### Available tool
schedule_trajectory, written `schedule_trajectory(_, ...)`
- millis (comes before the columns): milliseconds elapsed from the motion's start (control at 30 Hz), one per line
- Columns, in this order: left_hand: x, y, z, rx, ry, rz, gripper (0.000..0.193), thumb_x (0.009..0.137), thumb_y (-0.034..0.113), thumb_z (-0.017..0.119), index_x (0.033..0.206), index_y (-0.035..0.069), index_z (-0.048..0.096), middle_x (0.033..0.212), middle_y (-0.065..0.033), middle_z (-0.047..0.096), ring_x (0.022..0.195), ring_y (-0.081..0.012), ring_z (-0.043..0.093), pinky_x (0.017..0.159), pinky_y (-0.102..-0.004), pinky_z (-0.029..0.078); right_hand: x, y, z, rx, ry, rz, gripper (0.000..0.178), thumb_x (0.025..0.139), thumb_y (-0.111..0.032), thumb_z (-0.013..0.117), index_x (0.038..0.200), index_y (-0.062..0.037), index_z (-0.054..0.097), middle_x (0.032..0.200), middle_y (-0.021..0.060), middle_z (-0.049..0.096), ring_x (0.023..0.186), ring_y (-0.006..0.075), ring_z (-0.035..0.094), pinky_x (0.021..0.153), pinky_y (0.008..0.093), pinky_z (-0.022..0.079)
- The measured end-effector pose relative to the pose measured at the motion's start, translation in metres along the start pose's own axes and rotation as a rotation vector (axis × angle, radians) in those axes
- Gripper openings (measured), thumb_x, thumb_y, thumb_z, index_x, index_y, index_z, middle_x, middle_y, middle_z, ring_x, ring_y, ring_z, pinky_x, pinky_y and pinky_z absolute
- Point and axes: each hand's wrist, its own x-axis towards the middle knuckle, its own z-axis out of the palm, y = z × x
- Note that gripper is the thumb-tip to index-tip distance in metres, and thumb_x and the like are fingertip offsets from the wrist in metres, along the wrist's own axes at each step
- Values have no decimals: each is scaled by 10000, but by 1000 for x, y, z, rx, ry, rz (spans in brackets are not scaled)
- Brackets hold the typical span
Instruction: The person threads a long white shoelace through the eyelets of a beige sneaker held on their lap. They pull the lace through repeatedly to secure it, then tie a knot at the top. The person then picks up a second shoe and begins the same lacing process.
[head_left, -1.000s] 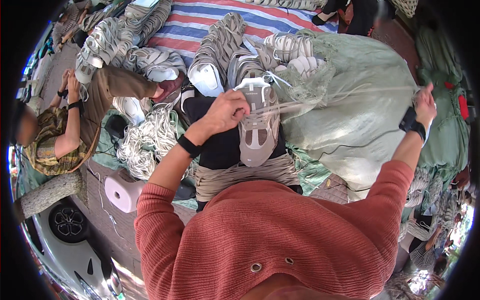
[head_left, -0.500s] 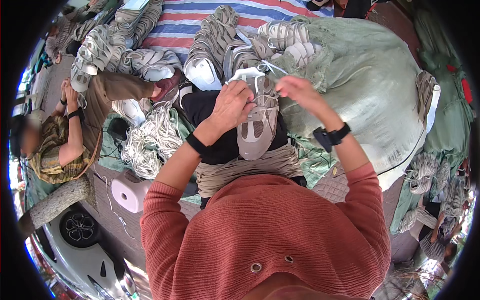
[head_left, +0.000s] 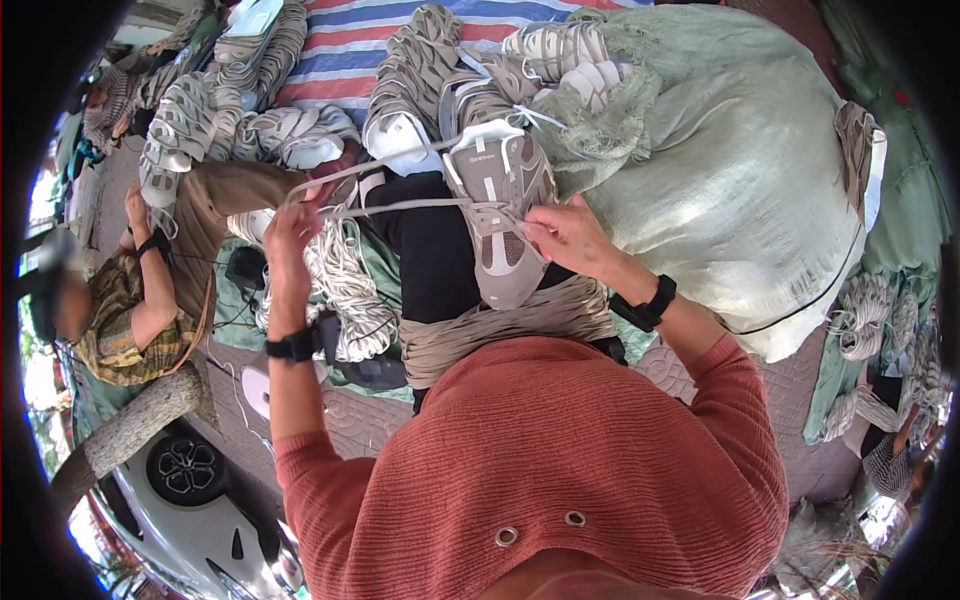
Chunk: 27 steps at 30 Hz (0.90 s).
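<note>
A grey-beige shoe upper [head_left: 508,262] without a sole lies over my lap, its toe toward me. My left hand [head_left: 291,228] is out to the left, fingers closed on a pale shoelace [head_left: 395,208] that stretches taut to the upper. Another stretch of lace runs from that hand to the upper's top edge. My right hand [head_left: 565,235] pinches at the right side of the upper, beside the lace rows; whether a lace end is also between those fingers is hidden. Across my lap lies a bundle of beige laces [head_left: 510,330].
Stacked shoe uppers [head_left: 415,75] lie ahead on a striped sheet [head_left: 345,40]. A large pale green sack [head_left: 735,190] bulges at the right. A heap of white laces [head_left: 350,290] lies left, near a seated person [head_left: 130,300]. A car [head_left: 190,500] stands at the lower left.
My left hand has moved from the upper far to the left, drawing the lace out with it. My right hand has come down and in onto the upper's side.
</note>
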Motion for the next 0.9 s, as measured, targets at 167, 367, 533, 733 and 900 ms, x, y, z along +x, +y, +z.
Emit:
schedule_trajectory(167, -33, 6, -3, 1503, -34, 147, 494, 881, 517, 599, 957, 32, 654, 833, -205, 682, 739, -374, 654, 704, -444, 508, -4, 4, -5, -124, -9, -161, 209, 939, -275, 590, 799, -122, 617, 582, 6, 542, 527, 190, 490, 730, 314, 321)
schedule_trajectory(367, -33, 3, 132, 641, -211, 1073, 200, 730, 105, 740, 920, 120, 679, 858, -46, 576, 812, -275, 571, 716, -417, 462, 11, 0, -13, 314, 53, 229, 148, 927, -192, 602, 902, -58, 659, 611, 17, 567, 563, 66, 526, 564, 260, 389)
schedule_trajectory(533, -35, 3, 194, 744, -528, 1002, 137, 719, 59, 700, 839, 112, 657, 891, -30, 544, 915, -234, 543, 773, -374, 387, 21, 8, -10, 379, 168, 138, 165, 935, -154, 584, 932, -4, 652, 720, 36, 613, 644, 93, 571, 577, 251, 437)
schedule_trajectory(733, -23, 17, 196, 913, -736, 913, 171, 684, 68, 717, 834, 93, 639, 1003, -41, 557, 995, -240, 532, 860, -382, 370, 38, 4, -12, 117, 208, -203, 114, 925, -128, 567, 954, -50, 644, 1041, 71, 597, 819, 223, 623, 672, 324, 495)
schedule_trajectory(900, -5, 9, 203, 899, -910, 770, 105, 734, 120, 666, 832, 91, 646, 1100, -70, 553, 1130, -266, 488, 944, -448, 315, 63, 5, -22, -125, 143, -324, 138, 939, -135, 505, 1026, -72, 590, 1131, 81, 558, 929, 321, 601, 727, 408, 505)
